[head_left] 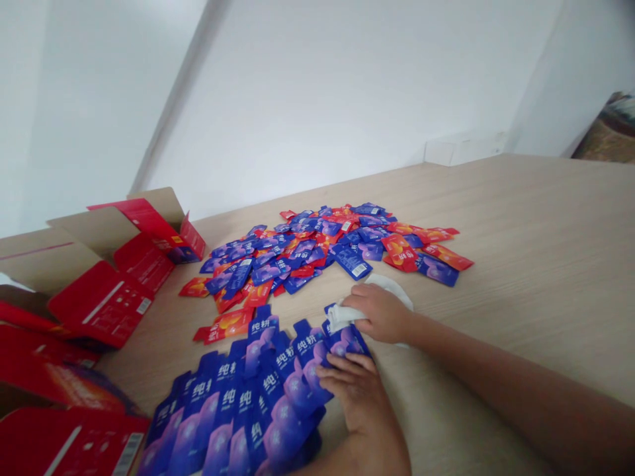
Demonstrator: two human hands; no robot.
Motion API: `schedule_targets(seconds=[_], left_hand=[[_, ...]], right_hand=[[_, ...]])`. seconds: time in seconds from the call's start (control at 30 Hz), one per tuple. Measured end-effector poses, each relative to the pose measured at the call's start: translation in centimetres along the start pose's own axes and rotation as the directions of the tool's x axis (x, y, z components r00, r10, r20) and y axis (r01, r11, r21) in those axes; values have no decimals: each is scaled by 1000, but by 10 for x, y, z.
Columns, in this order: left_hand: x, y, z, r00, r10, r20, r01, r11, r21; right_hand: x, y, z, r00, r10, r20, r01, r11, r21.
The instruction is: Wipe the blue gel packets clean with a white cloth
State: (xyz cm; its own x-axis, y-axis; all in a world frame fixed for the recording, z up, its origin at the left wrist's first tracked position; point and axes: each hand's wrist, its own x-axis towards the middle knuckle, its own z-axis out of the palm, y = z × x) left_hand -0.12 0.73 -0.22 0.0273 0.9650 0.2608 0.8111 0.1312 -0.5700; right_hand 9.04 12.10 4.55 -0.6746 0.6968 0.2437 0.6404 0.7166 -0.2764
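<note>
Right hand [381, 312] closed round bunched white cloth [344, 318] at top end of glossy blue-purple sachet [343, 342] on pale wood-grain table [520, 244]; left hand [358, 396], fingers extended, lies on same sachet, likely steadying it; matching blue-purple sachets [243, 413] overlap alongside, faces up, probably for tidy order

The right hand [380, 312] hides part of the cloth [342, 318]. A red box [74, 439] is cut off. Tiny words on packets [228, 403] look blurry.

A white box [464, 149] sits on the pale table [536, 231] by the white wall [347, 99].
</note>
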Motion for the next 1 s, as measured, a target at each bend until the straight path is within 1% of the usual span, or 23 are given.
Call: schedule_targets(seconds=[0.03,0.1,0.17,0.2,0.27,0.33,0.4,0.5,0.57,0.6,0.63,0.7,0.8,0.87,0.93,1.0], left_hand=[[0,1,1,1000,1,-7,-1,1000,-19],[1,3,4,1000,-8,-7,8,999,-41],[1,6,5,1000,-28,-2,28,999,-33],[1,8,6,999,-43,5,43,999,-22],[1,12,8,997,-66,29,66,998,1],[0,14,8,996,-72,51,71,997,24],[0,13,6,996,-65,57,62,997,42],[1,6,-1,998,-31,61,30,999,17],[2,0,-6,996,-20,83,20,1000,-2],[3,-2,-8,995,-32,94,31,999,14],[3,-4,-10,996,-22,92,20,1000,16],[2,-5,-11,997,-4,81,3,1000,16],[1,-3,-10,999,4,50,-6,1000,29],[0,-1,-8,999,-7,40,5,999,44],[0,1,-7,999,-13,41,11,999,40],[0,1,-7,999,-12,38,11,999,33]], right_hand=[[-1,-4,0,999,-44,1,44,999,18],[-1,-12,2,988,-146,48,143,988,63],[0,-16,5,975,-195,105,187,979,85],[1,-16,6,975,-184,122,175,981,80],[3,-11,8,987,-107,117,103,994,43],[4,-4,9,996,-35,87,34,999,14],[3,0,8,999,-11,45,11,1000,13],[-1,-5,6,998,-63,3,63,997,42],[-2,-12,7,990,-136,36,133,988,77],[-2,-14,7,984,-166,65,160,983,91],[-1,-16,8,980,-178,89,169,981,96],[1,-14,10,984,-142,104,134,988,76],[4,-4,11,998,-13,58,12,1000,29],[5,2,9,998,43,36,-43,999,18],[3,2,6,998,64,-1,-64,998,20],[1,-4,4,998,38,-40,-36,999,35]])
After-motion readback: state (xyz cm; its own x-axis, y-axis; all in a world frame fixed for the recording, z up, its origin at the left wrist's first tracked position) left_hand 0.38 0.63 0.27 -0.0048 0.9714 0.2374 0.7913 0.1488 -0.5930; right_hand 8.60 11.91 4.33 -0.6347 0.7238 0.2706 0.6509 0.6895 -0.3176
